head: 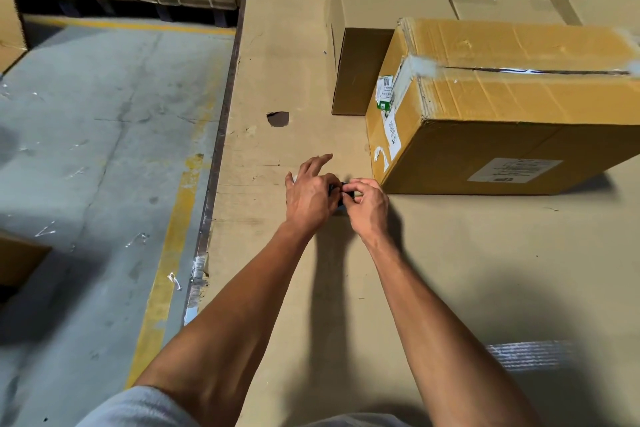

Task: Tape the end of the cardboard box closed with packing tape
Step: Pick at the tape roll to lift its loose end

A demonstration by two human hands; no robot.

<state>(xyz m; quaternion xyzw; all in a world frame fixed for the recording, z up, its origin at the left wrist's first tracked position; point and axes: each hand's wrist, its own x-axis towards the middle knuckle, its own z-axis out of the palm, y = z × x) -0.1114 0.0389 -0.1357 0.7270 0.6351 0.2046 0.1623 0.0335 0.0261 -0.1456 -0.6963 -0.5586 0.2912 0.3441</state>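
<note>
Both hands, left hand (308,196) and right hand (367,201), are pinching fingers on a small dark object (337,191), likely tape, on the worktop (450,270); the box (502,107) is lying just right, its long axis running rightward, right hand nearer.

dark object (341,191) mostly hidden by fingers (356,185)

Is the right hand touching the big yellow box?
Apart. The head view shows brown surface between the right hand and the box.
</note>
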